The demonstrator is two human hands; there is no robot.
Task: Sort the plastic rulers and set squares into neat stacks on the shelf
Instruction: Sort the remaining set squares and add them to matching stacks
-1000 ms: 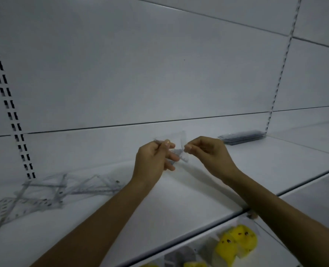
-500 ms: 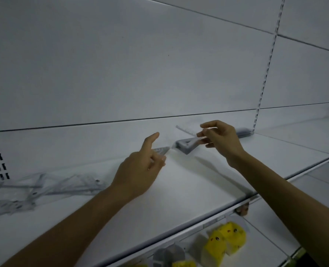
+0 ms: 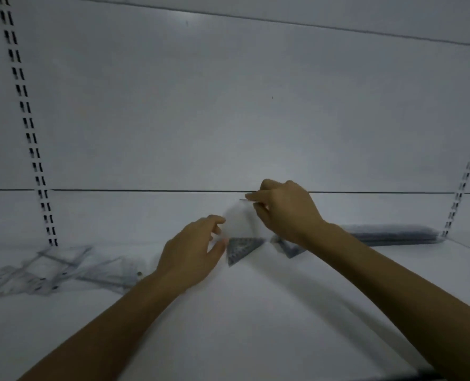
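Left hand (image 3: 192,254) has relaxed; right hand (image 3: 286,213) fingers (image 3: 253,198) pinch what seems a clear set square (image 3: 239,220).

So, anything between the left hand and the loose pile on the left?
Nothing visible. Only bare shelf lies between the left hand and the loose pile, which ends just beside that wrist. The right hand pinches a clear piece on the other side.

1. Fills the background: white back panel (image 3: 228,105), crossed low down by a dark horizontal seam (image 3: 145,190).
2. Runs down the left: slotted upright rail (image 3: 28,127).
3. Stands far right: second slotted rail (image 3: 468,174).
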